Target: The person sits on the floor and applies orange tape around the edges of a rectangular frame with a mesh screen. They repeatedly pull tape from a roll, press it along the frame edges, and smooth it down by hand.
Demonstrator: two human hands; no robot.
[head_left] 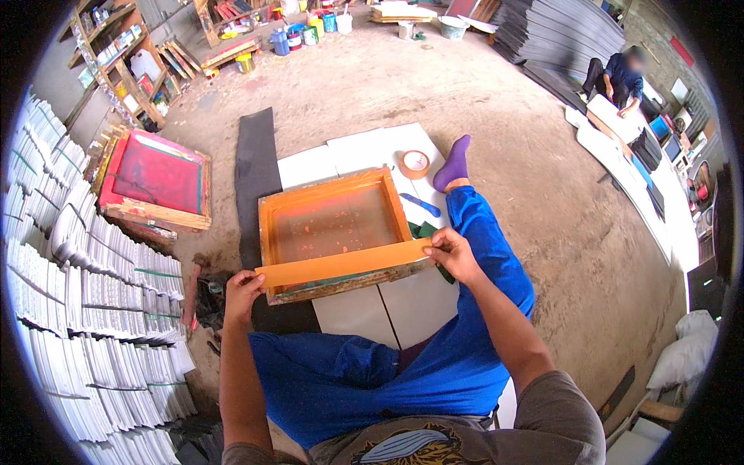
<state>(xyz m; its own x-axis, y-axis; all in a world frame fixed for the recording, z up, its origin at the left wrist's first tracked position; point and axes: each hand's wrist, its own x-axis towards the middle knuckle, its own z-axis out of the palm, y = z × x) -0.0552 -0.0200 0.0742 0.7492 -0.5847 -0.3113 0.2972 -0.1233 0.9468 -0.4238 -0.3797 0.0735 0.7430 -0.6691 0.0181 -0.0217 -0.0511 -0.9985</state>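
Between my two hands a strip of orange-brown packing tape [345,262] is stretched over the near side of a wooden screen-printing frame [267,225]. My left hand [244,291] pinches the strip's left end. At the other end, my right hand [452,254] pinches it by the frame's near right corner. The same coloured tape lines the frame's inner edges around a see-through mesh [329,222] with reddish spots. A tape roll [415,163] lies beyond the frame on white boards. Beside the frame's right side is a blue utility knife [421,204].
White boards [353,310] and a dark strip [257,155] lie under and beside the frame. At left stand a pink screen frame [159,174] and bundled paper stacks [108,310]. Paint containers [294,39] line the back. Another person [622,81] sits at the far right.
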